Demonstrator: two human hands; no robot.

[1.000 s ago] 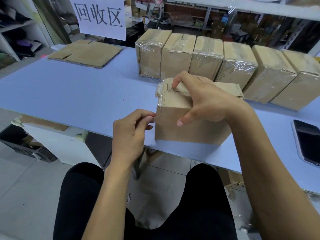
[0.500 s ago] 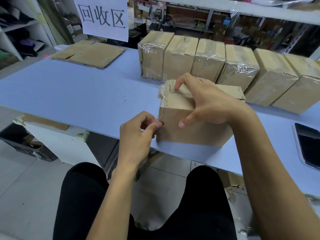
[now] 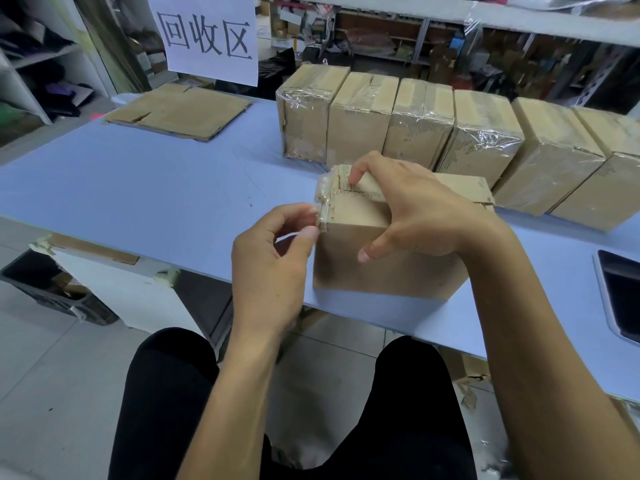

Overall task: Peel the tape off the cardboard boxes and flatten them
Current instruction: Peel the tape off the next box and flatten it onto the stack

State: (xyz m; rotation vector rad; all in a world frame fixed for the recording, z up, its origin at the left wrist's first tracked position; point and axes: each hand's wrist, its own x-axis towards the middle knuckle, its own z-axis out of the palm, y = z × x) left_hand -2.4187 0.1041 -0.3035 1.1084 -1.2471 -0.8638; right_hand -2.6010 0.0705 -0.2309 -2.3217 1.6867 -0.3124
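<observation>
Risen from the box's lower left edge to its top corner, the left hand [image 3: 273, 251] pinches the clear tape [image 3: 322, 199] while the right hand [image 3: 412, 209] grips the cardboard box [image 3: 384, 268] at the table [image 3: 156, 188] edge; peeling continues, needing a steady outward pull.

White paper sign [image 3: 207, 36] behind the table's [image 3: 138, 181] far edge: large black characters 回收区. Print on the cardboard boxes [image 3: 398, 133] too small to read.
</observation>
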